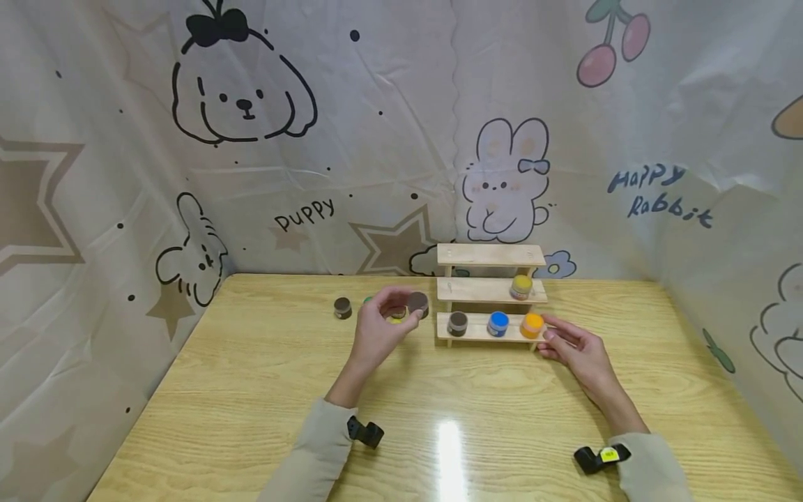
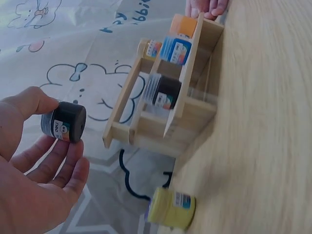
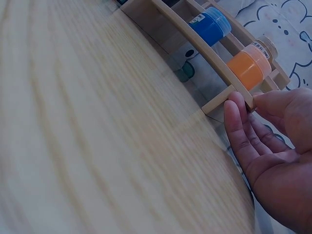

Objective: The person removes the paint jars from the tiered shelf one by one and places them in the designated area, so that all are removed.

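Observation:
My left hand [image 1: 378, 328] holds a small dark paint jar [image 2: 66, 122] between thumb and fingers, raised to the left of a three-step wooden rack [image 1: 464, 254]. On the rack's bottom step stand a dark brown jar [image 1: 458, 323], a blue jar [image 1: 498, 323] and an orange jar [image 1: 532, 325]. A yellow jar [image 1: 521, 287] sits at the right of the middle step. With thumb and fingers my right hand [image 1: 580, 355] pinches the right end of the bottom step, beside the orange jar; the right wrist view shows this grip [image 3: 273, 141] close up.
Another dark jar [image 1: 342, 308] stands on the wooden table [image 1: 251, 390] left of my left hand. Behind that hand are a partly hidden green jar [image 1: 368, 300] and a yellow one [image 2: 170, 208]. A printed curtain [image 1: 376, 139] hangs behind the table.

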`<state>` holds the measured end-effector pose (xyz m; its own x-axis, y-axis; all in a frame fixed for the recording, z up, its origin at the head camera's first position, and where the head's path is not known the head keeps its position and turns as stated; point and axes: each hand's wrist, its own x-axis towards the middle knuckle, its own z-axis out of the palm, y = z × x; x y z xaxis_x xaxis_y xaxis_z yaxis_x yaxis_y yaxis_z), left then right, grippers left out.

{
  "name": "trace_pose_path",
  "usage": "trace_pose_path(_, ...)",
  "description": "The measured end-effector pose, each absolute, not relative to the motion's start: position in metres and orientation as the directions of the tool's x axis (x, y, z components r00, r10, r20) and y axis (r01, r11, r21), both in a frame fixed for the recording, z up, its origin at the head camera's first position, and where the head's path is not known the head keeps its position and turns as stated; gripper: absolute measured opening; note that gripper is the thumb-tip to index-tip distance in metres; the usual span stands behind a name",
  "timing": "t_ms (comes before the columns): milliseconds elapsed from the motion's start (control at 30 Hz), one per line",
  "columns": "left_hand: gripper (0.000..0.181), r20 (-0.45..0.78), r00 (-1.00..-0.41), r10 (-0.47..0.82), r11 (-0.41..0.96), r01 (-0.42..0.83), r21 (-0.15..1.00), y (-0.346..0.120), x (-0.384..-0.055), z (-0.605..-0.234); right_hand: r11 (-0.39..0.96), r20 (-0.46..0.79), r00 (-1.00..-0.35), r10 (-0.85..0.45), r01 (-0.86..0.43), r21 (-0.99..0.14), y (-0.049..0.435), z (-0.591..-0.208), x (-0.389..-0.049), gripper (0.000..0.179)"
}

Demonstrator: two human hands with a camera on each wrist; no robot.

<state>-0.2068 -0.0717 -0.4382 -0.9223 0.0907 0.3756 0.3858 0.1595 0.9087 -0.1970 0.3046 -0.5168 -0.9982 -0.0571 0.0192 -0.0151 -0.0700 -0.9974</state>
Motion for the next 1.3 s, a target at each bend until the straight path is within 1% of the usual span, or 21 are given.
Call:
trace_pose_path(200, 0.035, 0.370, -0.927, 0.060, 0.109, 0.374, 0.921, -0.087, -0.202, -0.444, -0.059, 0.012, -0.998, -0.055, -0.009, -0.998, 0.304, -0.516, -0.198, 0.058)
trace_pose_path(500, 0.035, 0.248, -0.969, -0.003, 0.152, 0.245, 0.958, -0.114, -0.198, -0.455, -0.063, 0.023, -0.998, -0.061, -0.019, -0.998, 0.304, -0.516, -0.196, 0.057)
trace_pose_path(767, 0.034, 0.212, -0.977, 0.013, 0.183, 0.211, 0.960, -0.134, -0.200, -0.460, -0.077, 0.024, -0.998, -0.065, -0.019, -0.997, 0.305, -0.517, -0.196, 0.056)
trace_pose_path(1067, 0.036, 0.172, -0.985, 0.011, 0.208, 0.171, 0.963, -0.147, -0.204, -0.475, -0.074, 0.022, -0.998, -0.062, -0.017, -0.997, 0.303, -0.514, -0.196, 0.059)
trace_pose_path(1300, 0.035, 0.103, -0.995, -0.006, 0.231, 0.098, 0.968, -0.152, -0.207, -0.483, -0.087, 0.034, -0.997, -0.067, -0.028, -0.996, 0.304, -0.516, -0.196, 0.056)
